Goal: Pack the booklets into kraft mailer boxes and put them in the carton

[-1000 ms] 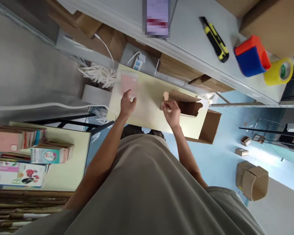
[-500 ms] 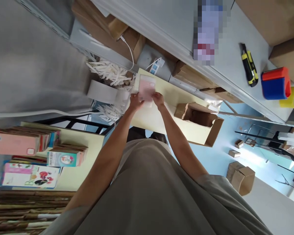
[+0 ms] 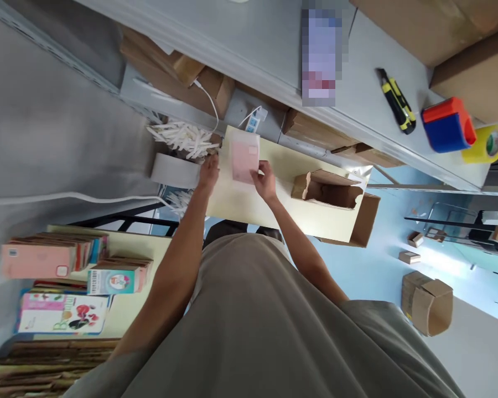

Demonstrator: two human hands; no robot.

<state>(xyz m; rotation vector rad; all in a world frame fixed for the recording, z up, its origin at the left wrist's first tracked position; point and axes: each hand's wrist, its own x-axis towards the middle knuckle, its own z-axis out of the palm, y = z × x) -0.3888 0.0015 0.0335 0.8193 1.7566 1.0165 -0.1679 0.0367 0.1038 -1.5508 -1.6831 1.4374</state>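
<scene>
A pink booklet (image 3: 244, 161) in a clear, pale sleeve lies on the cream tabletop (image 3: 274, 207). My right hand (image 3: 264, 181) pinches its right edge near the lower corner. Left of the booklet and apart from it, my left hand (image 3: 208, 172) is at the table's left edge. Its fingers are slightly curled and parted, with nothing visible in them. Just beyond those fingers is a heap of white paper strips (image 3: 185, 138). A white block-like object (image 3: 175, 170) stands beside the left hand.
An open cardboard box (image 3: 332, 190) stands on the table's right part. Behind is a power strip (image 3: 253, 121). The grey shelf above holds a utility knife (image 3: 396, 102), a red-and-blue tape dispenser (image 3: 448, 126) and yellow tape (image 3: 483, 143). Stacked booklets (image 3: 39, 260) sit at left.
My left hand has let go of the booklet's left side and moved left to the paper strips. My right hand keeps its hold on the right edge. The camera view has shifted slightly.
</scene>
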